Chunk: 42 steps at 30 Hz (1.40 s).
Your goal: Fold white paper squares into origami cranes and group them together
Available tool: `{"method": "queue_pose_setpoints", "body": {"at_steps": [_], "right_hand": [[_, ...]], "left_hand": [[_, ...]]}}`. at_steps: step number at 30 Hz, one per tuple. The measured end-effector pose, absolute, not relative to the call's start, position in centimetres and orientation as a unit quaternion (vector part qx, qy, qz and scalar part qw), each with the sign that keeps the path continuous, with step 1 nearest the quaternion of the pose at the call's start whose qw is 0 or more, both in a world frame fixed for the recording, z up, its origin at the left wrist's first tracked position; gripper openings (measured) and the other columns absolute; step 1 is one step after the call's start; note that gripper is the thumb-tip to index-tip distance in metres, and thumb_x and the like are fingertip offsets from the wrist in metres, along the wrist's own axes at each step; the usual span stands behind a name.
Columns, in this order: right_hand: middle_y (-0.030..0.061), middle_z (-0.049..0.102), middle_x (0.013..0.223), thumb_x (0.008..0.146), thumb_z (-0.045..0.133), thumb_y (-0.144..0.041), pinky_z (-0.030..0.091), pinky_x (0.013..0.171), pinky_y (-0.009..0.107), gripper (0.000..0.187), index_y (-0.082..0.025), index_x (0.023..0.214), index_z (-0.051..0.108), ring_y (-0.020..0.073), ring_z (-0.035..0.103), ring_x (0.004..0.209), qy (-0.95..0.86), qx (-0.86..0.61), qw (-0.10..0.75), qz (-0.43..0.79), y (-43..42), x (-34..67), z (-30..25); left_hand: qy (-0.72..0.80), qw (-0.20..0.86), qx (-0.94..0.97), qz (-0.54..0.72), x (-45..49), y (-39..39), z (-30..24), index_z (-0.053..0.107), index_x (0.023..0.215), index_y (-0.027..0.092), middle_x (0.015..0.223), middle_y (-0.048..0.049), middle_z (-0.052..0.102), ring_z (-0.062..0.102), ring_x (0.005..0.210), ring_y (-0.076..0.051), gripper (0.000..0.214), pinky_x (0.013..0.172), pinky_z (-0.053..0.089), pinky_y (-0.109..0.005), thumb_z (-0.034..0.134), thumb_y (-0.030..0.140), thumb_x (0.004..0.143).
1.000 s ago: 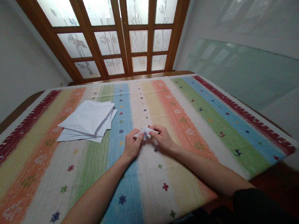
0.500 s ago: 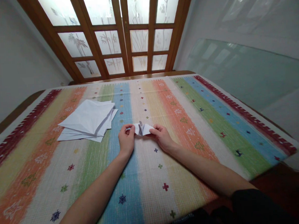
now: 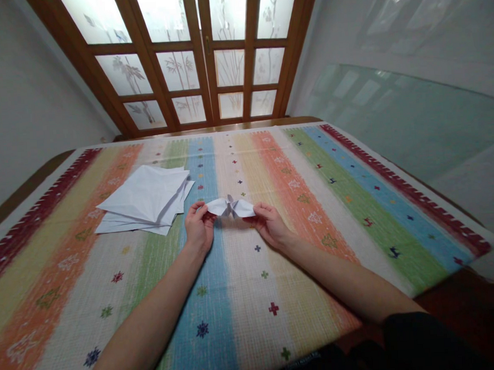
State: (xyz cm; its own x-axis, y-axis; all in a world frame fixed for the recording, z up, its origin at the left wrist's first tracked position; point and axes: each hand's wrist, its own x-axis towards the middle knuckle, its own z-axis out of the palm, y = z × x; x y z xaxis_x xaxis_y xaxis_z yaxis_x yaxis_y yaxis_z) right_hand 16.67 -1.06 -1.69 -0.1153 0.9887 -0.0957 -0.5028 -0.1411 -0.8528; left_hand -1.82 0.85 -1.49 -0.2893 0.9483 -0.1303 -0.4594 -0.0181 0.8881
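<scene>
A small white folded paper crane (image 3: pixel 240 208) is stretched between my two hands just above the striped tablecloth. Its two wings spread sideways, with thin pointed folds standing up in the middle. My left hand (image 3: pixel 200 228) pinches the tip of the left wing between thumb and fingers. On the other side, my right hand (image 3: pixel 270 225) pinches the right wing tip the same way. To the left of my left hand lies a stack of white paper sheets (image 3: pixel 147 194), loosely piled, with the top sheet showing creases.
The striped tablecloth (image 3: pixel 254 296) with small printed figures covers the table. Wooden doors with frosted panes (image 3: pixel 181 69) stand beyond the far edge. A pale glass panel (image 3: pixel 410 119) is along the right wall.
My left hand has moved left, away from my right hand, which has shifted slightly right. Between them the paper crane's wings are drawn out wider.
</scene>
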Motion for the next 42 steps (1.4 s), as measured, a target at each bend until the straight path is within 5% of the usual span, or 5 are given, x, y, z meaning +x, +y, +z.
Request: {"method": "queue_pose_setpoints", "body": {"at_steps": [8,16,23,31,42], "right_hand": [[-0.0001,0.062,0.065,0.061,0.079,-0.042,0.052,0.069,0.031,0.032,-0.019,0.063,0.057,0.0142,0.059,0.064,-0.335,-0.403,0.562,0.640,-1.1,16.5,-2.0],[0.0006,0.065,0.064,0.064,0.076,-0.044,0.051,0.064,0.029,0.030,-0.018,0.064,0.062,0.0140,0.060,0.060,-0.366,-0.464,0.562,0.578,-2.1,15.5,-1.8],[0.0030,0.068,0.067,0.065,0.077,-0.038,0.054,0.063,0.030,0.025,-0.018,0.069,0.063,0.0157,0.064,0.061,-0.312,-0.485,0.583,0.573,-2.6,15.1,-1.7],[0.0024,0.068,0.079,0.061,0.082,-0.035,0.058,0.080,0.034,0.030,-0.019,0.065,0.058,0.0156,0.066,0.076,-0.280,-0.418,0.578,0.642,-2.8,15.0,-1.3],[0.0006,0.061,0.059,0.079,0.063,-0.033,0.042,0.051,0.026,0.018,-0.018,0.070,0.065,0.0119,0.053,0.051,-0.589,-0.520,0.391,0.479,-2.3,16.3,-0.2]], "left_hand": [[0.529,0.443,0.338,0.640,-1.4,0.7,-1.7,0.051,0.083,0.022,0.072,0.0004,0.057,0.056,0.062,-0.015,0.020,0.058,0.046,-0.029,0.062,0.031,0.070],[0.533,0.030,0.610,0.585,-0.3,-2.3,-0.7,0.060,0.097,0.020,0.118,-0.0130,0.056,0.047,0.120,-0.030,0.036,0.105,0.032,-0.047,0.062,0.051,0.080],[0.530,0.027,0.620,0.578,-0.1,-2.4,-0.8,0.059,0.094,0.020,0.107,-0.0110,0.061,0.053,0.109,-0.030,0.052,0.101,0.034,-0.047,0.064,0.067,0.072],[0.573,0.024,0.645,0.505,0.7,-2.1,-1.1,0.067,0.082,0.022,0.103,-0.0086,0.063,0.052,0.106,-0.029,0.019,0.095,0.034,-0.044,0.073,0.039,0.075],[0.564,0.111,0.642,0.507,-0.6,-0.6,-1.4,0.070,0.081,0.021,0.082,-0.0041,0.071,0.060,0.088,-0.023,0.014,0.084,0.042,-0.038,0.060,0.029,0.085]]}}
